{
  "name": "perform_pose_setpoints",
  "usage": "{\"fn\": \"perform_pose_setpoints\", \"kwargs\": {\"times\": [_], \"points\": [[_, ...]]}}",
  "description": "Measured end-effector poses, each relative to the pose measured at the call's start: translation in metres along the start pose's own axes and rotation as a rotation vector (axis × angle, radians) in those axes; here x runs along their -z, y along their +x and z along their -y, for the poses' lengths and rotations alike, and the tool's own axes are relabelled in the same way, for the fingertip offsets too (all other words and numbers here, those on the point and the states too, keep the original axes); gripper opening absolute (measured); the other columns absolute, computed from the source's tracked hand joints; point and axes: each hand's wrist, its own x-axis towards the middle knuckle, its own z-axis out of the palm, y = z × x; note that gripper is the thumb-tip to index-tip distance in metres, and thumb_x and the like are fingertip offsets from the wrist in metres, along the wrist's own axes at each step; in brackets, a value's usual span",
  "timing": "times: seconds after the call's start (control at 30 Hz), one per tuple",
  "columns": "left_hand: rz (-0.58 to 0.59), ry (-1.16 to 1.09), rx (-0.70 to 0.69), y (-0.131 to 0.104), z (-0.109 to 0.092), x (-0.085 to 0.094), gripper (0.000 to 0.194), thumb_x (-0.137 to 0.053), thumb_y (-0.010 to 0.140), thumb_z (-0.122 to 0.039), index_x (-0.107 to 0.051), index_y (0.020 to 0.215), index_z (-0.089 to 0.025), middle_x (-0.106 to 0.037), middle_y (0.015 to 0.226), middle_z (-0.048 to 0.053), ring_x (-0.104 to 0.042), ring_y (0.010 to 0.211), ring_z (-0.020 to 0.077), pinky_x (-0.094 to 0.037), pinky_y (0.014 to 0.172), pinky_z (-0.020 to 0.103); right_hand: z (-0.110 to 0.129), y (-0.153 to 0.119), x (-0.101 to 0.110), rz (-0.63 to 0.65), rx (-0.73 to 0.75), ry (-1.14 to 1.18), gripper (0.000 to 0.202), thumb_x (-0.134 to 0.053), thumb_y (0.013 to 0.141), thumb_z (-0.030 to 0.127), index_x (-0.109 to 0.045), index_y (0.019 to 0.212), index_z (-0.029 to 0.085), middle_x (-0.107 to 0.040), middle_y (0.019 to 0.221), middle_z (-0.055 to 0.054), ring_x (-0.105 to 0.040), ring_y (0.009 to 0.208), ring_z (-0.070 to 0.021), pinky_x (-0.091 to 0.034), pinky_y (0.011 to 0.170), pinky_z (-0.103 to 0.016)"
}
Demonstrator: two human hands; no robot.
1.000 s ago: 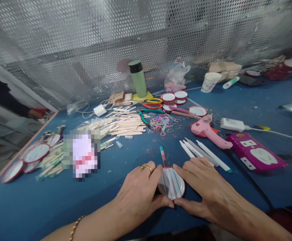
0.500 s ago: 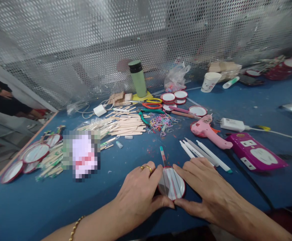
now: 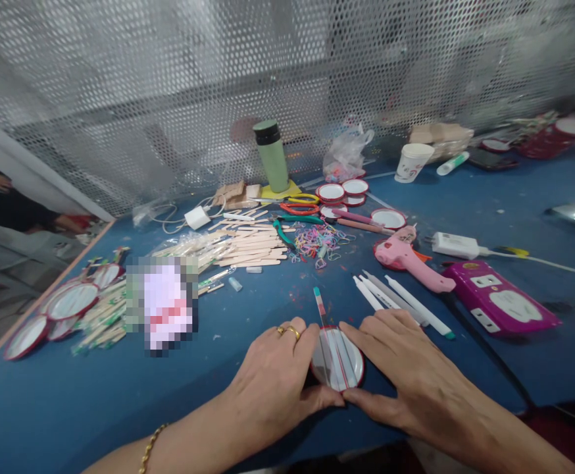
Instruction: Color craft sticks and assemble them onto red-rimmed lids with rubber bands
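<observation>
Red-rimmed disc (image 3: 337, 362) at the near side of the blue table (image 3: 120, 395). Left hand (image 3: 277, 362) and right hand (image 3: 400, 368) both gripping its rim, one per side, thumbs close together at the front. Teal-tipped strip (image 3: 319, 303) juts past the far rim. White markers (image 3: 418, 307) beside the right hand; dark print on one (too small to read from here). Farther back, paper cup (image 3: 412, 164), printed marks illegible.
</observation>
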Motion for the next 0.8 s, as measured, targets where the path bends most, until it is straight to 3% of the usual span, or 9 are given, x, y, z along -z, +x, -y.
{"fn": "perform_pose_setpoints", "kwargs": {"times": [0.33,0.6,0.8], "points": [[0.000,0.005,0.013,-0.004,-0.001,0.001,0.061,-0.065,0.075,-0.060,-0.050,0.114,-0.015,-0.062,0.099,0.010,-0.064,0.088,0.0266,-0.055,0.073,0.041,-0.001,-0.004,-0.002,-0.002,0.003,-0.019,0.041,-0.062,0.087,0.036,-0.057,0.120,0.013,-0.062,0.087,-0.008,-0.056,0.081,-0.0230,-0.043,0.078,-0.041],[0.010,-0.009,0.031,-0.002,-0.002,0.002,0.056,-0.067,0.074,-0.060,-0.053,0.105,-0.015,-0.063,0.098,0.012,-0.064,0.087,0.0281,-0.055,0.072,0.043,-0.002,-0.008,-0.003,-0.025,0.034,-0.049,0.043,-0.063,0.087,0.035,-0.056,0.123,0.012,-0.064,0.093,-0.010,-0.059,0.088,-0.0245,-0.045,0.083,-0.042],[0.068,-0.026,0.069,-0.001,-0.002,0.002,0.053,-0.070,0.073,-0.057,-0.053,0.102,-0.016,-0.062,0.097,0.010,-0.063,0.088,0.0281,-0.054,0.074,0.044,-0.005,-0.011,-0.007,-0.053,0.060,-0.076,0.049,-0.059,0.090,0.045,-0.055,0.127,0.014,-0.066,0.096,-0.010,-0.061,0.086,-0.0242,-0.048,0.080,-0.040]]}}
